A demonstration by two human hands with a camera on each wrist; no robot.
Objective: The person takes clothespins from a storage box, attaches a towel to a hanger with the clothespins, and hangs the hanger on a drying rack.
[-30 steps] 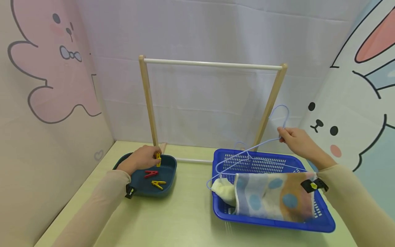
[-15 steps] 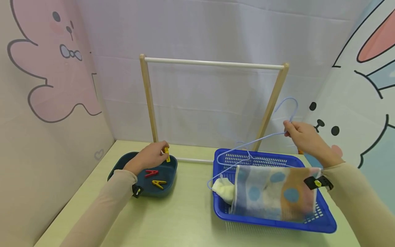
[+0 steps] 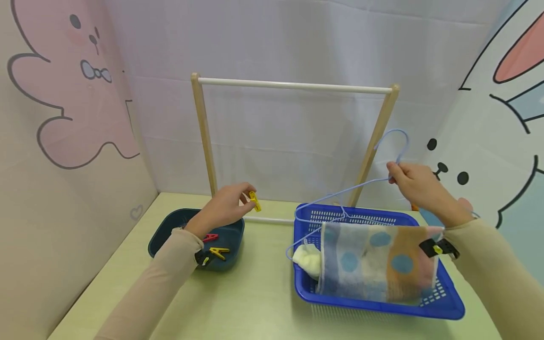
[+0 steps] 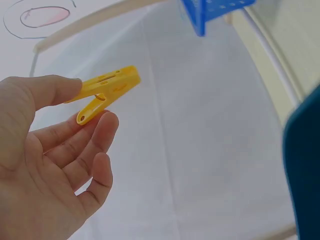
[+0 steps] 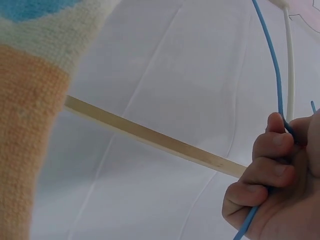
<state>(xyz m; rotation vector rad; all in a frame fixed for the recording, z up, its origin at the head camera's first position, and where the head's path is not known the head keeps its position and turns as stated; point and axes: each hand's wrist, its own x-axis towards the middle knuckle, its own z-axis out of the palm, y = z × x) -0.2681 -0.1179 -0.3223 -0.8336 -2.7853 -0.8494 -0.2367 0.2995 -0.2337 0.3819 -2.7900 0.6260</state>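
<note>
Head view, sleeves: two beige sleeves (image 3: 148, 288) reach in from the lower corners, each with a black wristband (image 3: 439, 248) at its cuff.
Desk: pale green-yellow top (image 3: 259, 293), bearing the basket on the right and the tray on the left.
Towel: patterned in blue, white and orange (image 3: 374, 262), draped on the held hanger, its upper edge along the lower bar, its body in front of and over the basket.
Basket: blue, with slotted walls (image 3: 365, 308); a pale yellow cloth (image 3: 307, 259) lies at its left end, beside the towel.
Second hanger: light blue wire (image 3: 342, 212), set in the basket behind the towel, one end jutting past the left rim.
Tray: dark teal (image 3: 235, 233), holding a red clothespin (image 3: 210, 237) and a yellow clothespin (image 3: 219, 252), near each other.
Left hand: above the tray's far right edge (image 3: 227, 205), pinching another yellow clip (image 3: 255, 201) between thumb and fingertips.
Right hand: raised above the basket's far right side (image 3: 418, 186), fingers curled round the held hanger (image 3: 361, 184) just below its hook.
Rack: wooden posts (image 3: 204, 132) and white top rail (image 3: 293, 85), standing behind tray and basket.
Backdrop: white fabric (image 3: 293, 146), with a pink cartoon animal (image 3: 85, 118) left and a white rabbit (image 3: 480, 141) right.
</note>
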